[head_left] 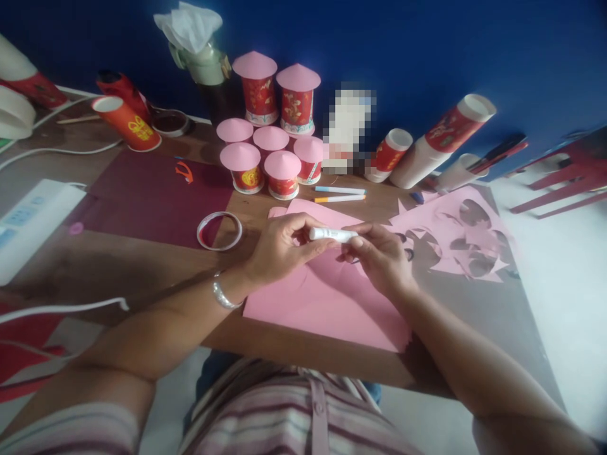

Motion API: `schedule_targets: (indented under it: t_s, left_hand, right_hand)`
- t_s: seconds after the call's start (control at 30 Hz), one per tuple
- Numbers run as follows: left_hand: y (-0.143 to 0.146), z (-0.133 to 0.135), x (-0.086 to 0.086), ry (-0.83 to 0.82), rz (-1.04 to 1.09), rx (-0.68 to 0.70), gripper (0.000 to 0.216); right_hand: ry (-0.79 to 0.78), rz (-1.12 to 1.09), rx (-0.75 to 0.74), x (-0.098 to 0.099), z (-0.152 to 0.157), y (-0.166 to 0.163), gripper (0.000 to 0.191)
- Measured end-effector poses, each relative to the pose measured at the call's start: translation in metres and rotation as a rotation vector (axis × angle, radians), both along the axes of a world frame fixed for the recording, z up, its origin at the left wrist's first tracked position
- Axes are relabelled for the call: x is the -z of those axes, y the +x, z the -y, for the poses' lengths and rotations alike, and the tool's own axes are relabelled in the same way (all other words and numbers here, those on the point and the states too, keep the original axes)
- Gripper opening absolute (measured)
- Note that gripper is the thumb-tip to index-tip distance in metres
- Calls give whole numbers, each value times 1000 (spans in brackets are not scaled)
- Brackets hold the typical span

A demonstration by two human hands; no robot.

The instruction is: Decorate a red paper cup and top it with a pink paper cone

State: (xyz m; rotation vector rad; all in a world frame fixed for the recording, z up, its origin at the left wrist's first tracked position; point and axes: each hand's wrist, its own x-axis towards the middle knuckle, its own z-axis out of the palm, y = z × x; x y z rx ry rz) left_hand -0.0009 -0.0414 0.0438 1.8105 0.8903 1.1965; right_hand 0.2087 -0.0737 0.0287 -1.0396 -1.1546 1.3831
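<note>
Both my hands hold a white glue stick level above a sheet of pink paper. My left hand pinches its left end, fingers curled. My right hand grips its right end, fingers closed. A silver bangle circles my left wrist. Behind the hands stand several red paper cups with pink cone lids.
A tape ring lies left of my left hand. Two marker pens lie beyond the pink sheet. Cut pink paper scraps spread to the right. Stacked red cups lie tipped at the back right. A white power strip sits left.
</note>
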Motion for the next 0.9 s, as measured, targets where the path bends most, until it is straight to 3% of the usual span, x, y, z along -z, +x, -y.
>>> schedule_targets:
  t_s: [0.2,0.33,0.4,0.5,0.6,0.7,0.8,0.9]
  left_hand:
    - [1,-1,-2,-202,131,71,32]
    - [-5,-8,-5,-189,65,112,30]
    - [-12,-15,-8,-132,-55,170,35]
    - [-26,-26,-10,6,-357,185,49]
    - [-35,-33,-5,143,-732,153,37]
    - [-36,-35,3,192,-916,200,25]
    - [-31,-34,8,145,-858,179,22]
    - [-25,-31,10,24,-600,107,21]
  right_hand:
    - [218,191,178,-5,6,-4,26]
    - [83,77,47,2,2,-4,31]
    - [24,16,40,3,-2,-2,30]
    - [28,-10,166,2,-9,3,26]
    - [21,23,234,2,-13,9,26]
    - [-12,66,243,7,-14,13,26]
    - [-4,98,236,14,-12,16,24]
    - [31,152,196,16,-8,17,24]
